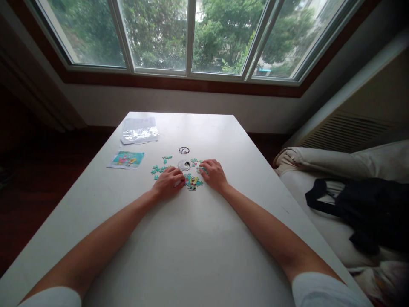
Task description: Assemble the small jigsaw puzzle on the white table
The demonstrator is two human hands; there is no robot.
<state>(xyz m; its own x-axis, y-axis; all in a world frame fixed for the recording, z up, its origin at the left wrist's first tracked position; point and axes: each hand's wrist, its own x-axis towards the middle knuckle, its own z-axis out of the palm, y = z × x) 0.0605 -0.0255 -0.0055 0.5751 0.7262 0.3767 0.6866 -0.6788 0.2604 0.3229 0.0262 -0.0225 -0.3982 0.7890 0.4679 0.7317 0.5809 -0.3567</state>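
Note:
Joined jigsaw pieces with a yellow cartoon figure lie flat on the white table, between my two hands. My left hand rests at their left edge, its fingers bent and closed around a small pink jigsaw piece that is partly hidden. On the other side, my right hand has its fingers curved but apart, the tips touching loose green pieces. More loose teal pieces are scattered beyond my left hand, some covered by it.
A round tin lid or dish and a smaller round object sit just beyond the pieces. At the left are a cartoon picture sheet and a clear plastic bag. Dark clothing lies on the sofa to the right.

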